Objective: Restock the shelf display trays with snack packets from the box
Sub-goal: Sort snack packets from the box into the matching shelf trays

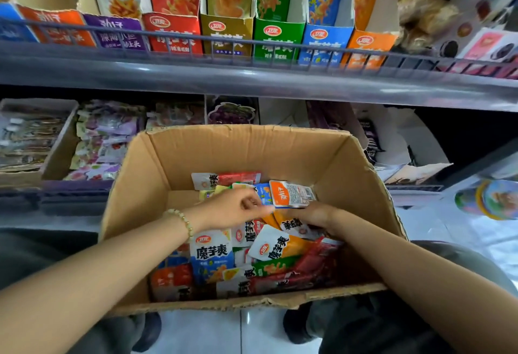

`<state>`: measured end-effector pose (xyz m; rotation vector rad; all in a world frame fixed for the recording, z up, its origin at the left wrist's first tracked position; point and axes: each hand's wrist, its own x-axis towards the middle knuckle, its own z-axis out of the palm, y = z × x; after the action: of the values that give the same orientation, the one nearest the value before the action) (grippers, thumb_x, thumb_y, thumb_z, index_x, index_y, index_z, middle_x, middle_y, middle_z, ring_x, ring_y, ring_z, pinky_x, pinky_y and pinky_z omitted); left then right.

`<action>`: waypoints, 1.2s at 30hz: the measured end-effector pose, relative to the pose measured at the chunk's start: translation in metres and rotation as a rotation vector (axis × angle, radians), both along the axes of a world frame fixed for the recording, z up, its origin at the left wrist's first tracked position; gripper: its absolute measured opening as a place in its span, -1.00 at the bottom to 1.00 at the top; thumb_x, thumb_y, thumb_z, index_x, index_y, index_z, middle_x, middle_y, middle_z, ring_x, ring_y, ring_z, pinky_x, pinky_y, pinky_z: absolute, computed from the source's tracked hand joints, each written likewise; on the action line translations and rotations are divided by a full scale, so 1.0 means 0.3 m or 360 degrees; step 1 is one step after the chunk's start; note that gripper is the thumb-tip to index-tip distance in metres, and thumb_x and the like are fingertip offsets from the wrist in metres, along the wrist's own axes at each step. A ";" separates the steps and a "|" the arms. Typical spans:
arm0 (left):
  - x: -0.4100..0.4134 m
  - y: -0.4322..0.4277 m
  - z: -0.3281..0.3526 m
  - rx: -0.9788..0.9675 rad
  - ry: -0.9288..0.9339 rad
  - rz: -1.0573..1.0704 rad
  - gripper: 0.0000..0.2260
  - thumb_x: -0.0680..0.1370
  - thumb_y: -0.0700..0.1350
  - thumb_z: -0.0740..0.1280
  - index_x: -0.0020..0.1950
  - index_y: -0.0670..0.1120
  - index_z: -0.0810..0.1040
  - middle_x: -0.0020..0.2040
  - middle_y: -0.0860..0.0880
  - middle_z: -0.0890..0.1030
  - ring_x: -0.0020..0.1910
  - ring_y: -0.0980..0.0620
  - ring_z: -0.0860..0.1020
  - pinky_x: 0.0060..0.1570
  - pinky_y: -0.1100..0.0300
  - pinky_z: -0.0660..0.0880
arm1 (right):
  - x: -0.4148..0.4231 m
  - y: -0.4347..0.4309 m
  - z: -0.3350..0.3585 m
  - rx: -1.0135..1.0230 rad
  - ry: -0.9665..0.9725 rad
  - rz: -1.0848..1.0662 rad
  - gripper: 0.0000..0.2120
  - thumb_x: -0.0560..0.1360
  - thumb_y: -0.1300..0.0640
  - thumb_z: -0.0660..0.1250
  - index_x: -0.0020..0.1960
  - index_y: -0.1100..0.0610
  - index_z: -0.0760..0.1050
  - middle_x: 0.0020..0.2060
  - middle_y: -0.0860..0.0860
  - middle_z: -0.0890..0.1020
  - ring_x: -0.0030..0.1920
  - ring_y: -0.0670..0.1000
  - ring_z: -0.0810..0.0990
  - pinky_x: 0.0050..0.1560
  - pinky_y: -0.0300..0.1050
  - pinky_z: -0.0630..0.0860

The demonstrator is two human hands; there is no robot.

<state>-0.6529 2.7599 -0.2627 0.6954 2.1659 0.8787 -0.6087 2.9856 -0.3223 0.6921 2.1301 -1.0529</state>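
An open cardboard box (252,140) sits in front of me, below the shelves, and holds several loose snack packets (213,255) in blue, orange, red and green. Both hands are inside it. My right hand (314,215) grips a small orange and white packet (294,195) from underneath, raised above the pile. My left hand (229,209), with a bead bracelet on its wrist, has curled fingers that pinch that packet's lower left corner. On the upper shelf stands a row of display trays (227,36) in orange, purple, red, gold, green and blue, with another orange tray (367,46) at the right end.
A grey shelf rail (252,81) and a wire guard run across in front of the upper trays. On the lower shelf are cardboard trays of packets (103,140) at left and white cartons (392,140) at right. My shoes show on the white tiled floor (213,331).
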 end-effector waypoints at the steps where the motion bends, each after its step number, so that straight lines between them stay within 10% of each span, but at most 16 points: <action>1: 0.023 0.023 -0.011 -0.0129 -0.0034 -0.0198 -0.56 0.41 0.36 0.29 -0.05 -0.01 0.56 -0.13 0.02 0.61 -0.18 0.12 0.54 -0.19 0.31 0.47 | 0.007 -0.002 -0.004 0.0005 -0.0009 0.0024 -0.35 0.41 -0.24 0.42 0.30 0.18 0.44 0.14 0.07 0.58 -0.01 0.03 0.59 -0.07 -0.19 0.48; 4: 0.051 0.061 -0.067 -0.0326 0.0085 -0.0426 -0.62 0.48 0.17 0.38 -0.32 -0.10 0.44 -0.44 0.02 0.39 -0.47 0.13 0.31 -0.48 0.33 0.21 | 0.022 0.003 -0.026 0.0047 -0.0027 -0.0104 -0.55 0.36 -0.16 0.50 -0.02 0.17 0.50 -0.28 -0.06 0.66 -0.35 -0.15 0.57 -0.33 -0.30 0.47; 8: -0.019 0.053 -0.030 0.0020 -0.0049 -0.0016 -0.72 0.54 -0.02 0.36 -0.30 -0.06 0.37 -0.39 0.03 0.34 -0.42 0.08 0.30 -0.44 0.28 0.21 | 0.024 0.000 -0.030 -0.0227 -0.0078 -0.0222 -0.83 0.50 0.05 0.40 -0.16 0.13 0.50 -0.49 -0.12 0.63 -0.48 -0.23 0.56 -0.19 -0.15 0.48; 10: -0.069 0.011 0.028 0.0221 0.0005 0.0374 -0.76 0.56 -0.09 0.34 -0.28 -0.03 0.39 -0.35 0.04 0.38 -0.38 0.08 0.34 -0.42 0.31 0.23 | 0.018 -0.022 0.006 -0.0451 -0.0076 -0.0362 -0.91 0.52 0.15 0.38 -0.02 0.10 0.49 -0.23 -0.07 0.69 -0.33 -0.19 0.61 -0.22 -0.19 0.54; 13: -0.115 -0.079 0.108 0.0487 -0.0039 0.0770 -0.83 0.54 -0.05 0.37 -0.23 -0.03 0.48 -0.32 -0.01 0.48 -0.34 0.08 0.41 -0.35 0.27 0.31 | -0.005 -0.037 0.086 -0.0717 -0.0084 -0.0605 -0.51 0.49 0.22 0.41 0.32 0.05 0.27 0.21 0.11 0.57 -0.09 -0.03 0.60 -0.30 -0.16 0.63; 20: -0.114 -0.188 0.123 0.0463 0.0064 0.1045 -0.59 0.54 0.08 0.31 -0.06 -0.29 0.62 -0.14 -0.20 0.67 -0.18 -0.01 0.58 -0.18 0.19 0.40 | 0.001 -0.071 0.345 -0.0361 0.0136 0.0221 -0.83 0.56 0.06 0.32 -0.09 0.17 0.53 -0.28 -0.02 0.64 -0.32 -0.11 0.60 -0.38 -0.34 0.48; 24: -0.093 -0.182 0.124 0.0232 0.0366 0.0813 -0.51 0.61 0.05 0.18 -0.41 -0.25 0.39 -0.49 -0.19 0.36 -0.45 -0.02 0.35 -0.43 0.23 0.16 | -0.004 -0.038 0.365 0.0134 0.0695 0.0343 -0.68 0.50 0.05 0.40 -0.36 0.17 0.47 -0.43 0.01 0.51 -0.45 -0.11 0.41 -0.41 -0.24 0.31; 27: -0.109 -0.178 0.132 0.0376 0.0394 0.0918 -0.54 0.60 0.11 0.19 -0.43 -0.10 0.25 -0.51 -0.02 0.23 -0.53 0.09 0.24 -0.47 0.27 0.13 | -0.013 -0.005 0.405 -0.0126 0.1017 -0.0164 -0.78 0.46 0.07 0.45 -0.21 0.24 0.62 -0.30 0.04 0.68 -0.33 -0.11 0.58 -0.27 -0.25 0.50; 30: -0.116 -0.181 0.128 0.0676 -0.0003 0.1195 -0.71 0.59 0.13 0.20 -0.12 -0.05 0.52 -0.21 0.01 0.57 -0.23 0.07 0.53 -0.17 0.20 0.42 | -0.019 0.012 0.428 -0.0404 0.1097 -0.0472 -0.74 0.51 0.10 0.40 0.04 0.30 0.61 -0.04 0.20 0.69 -0.10 0.09 0.64 0.03 0.05 0.58; 36: -0.082 -0.171 0.152 0.0605 -0.0287 0.1204 -0.84 0.59 -0.03 0.28 0.08 -0.05 0.58 0.04 -0.06 0.66 -0.04 0.01 0.62 0.01 0.13 0.55 | 0.004 -0.065 0.459 -0.0765 0.0690 -0.0275 -0.84 0.44 0.17 0.43 -0.06 0.25 0.60 -0.12 0.16 0.71 -0.21 0.03 0.67 -0.16 -0.18 0.62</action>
<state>-0.6775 2.7085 -0.2169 -0.0800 2.1183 1.6947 -0.6076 2.9660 -0.1846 0.4436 2.0537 -1.8684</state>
